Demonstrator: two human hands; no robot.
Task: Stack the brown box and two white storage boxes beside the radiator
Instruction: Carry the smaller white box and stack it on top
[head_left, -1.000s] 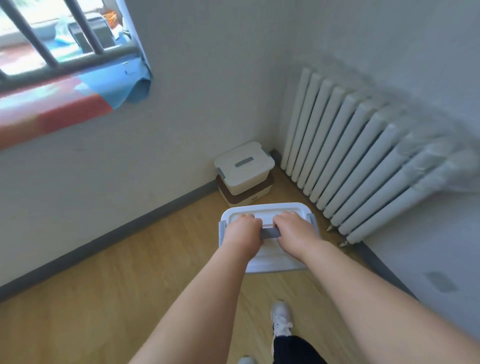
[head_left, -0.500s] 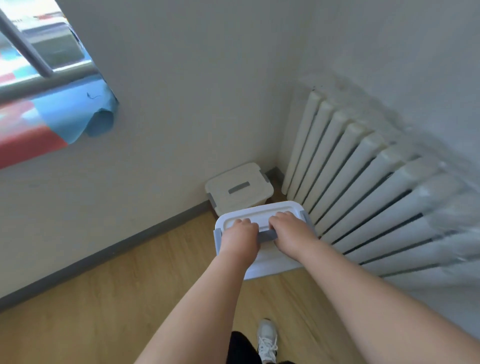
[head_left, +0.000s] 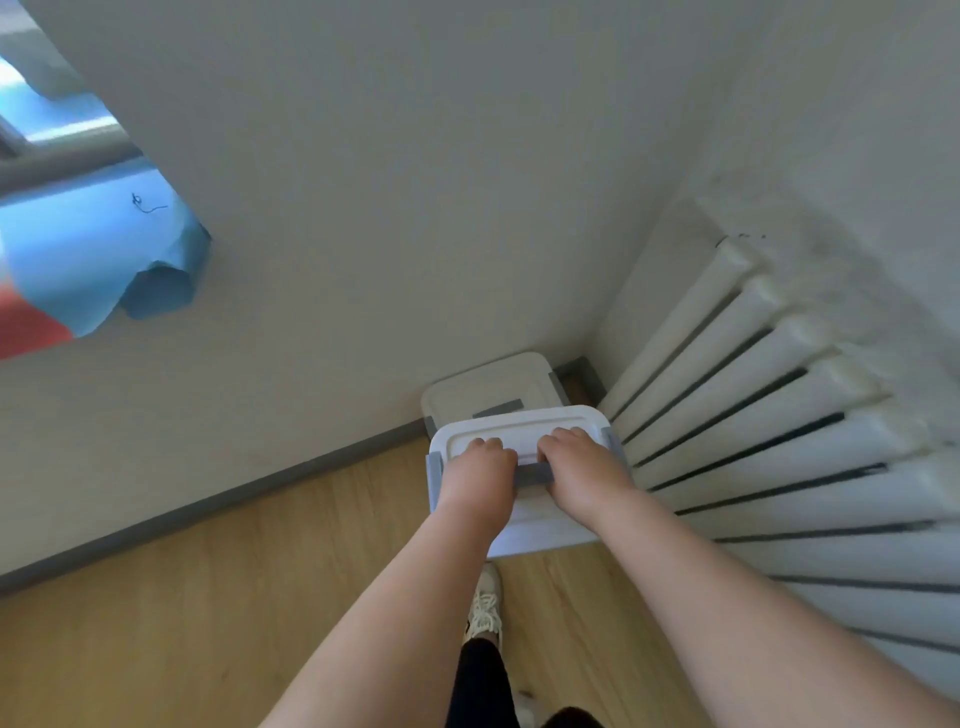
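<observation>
I hold a white storage box (head_left: 540, 530) with grey side clips by the grey handle on its lid. My left hand (head_left: 475, 475) and my right hand (head_left: 579, 470) are both closed on that handle, side by side. The box hangs in the air, overlapping the near edge of a second white storage box (head_left: 488, 387) that stands in the room's corner beside the white radiator (head_left: 779, 441). The brown box is hidden under that second box and behind the one I carry.
White walls meet at the corner, with a grey baseboard (head_left: 208, 512) along the left wall. The floor (head_left: 208, 623) is light wood. A blue and red cloth (head_left: 104, 260) hangs over a railing at upper left. My white shoe (head_left: 485, 603) is below the held box.
I have stepped closer to the corner. The held box has moved forward and now covers the near part of the corner box; the brown box has gone out of sight.
</observation>
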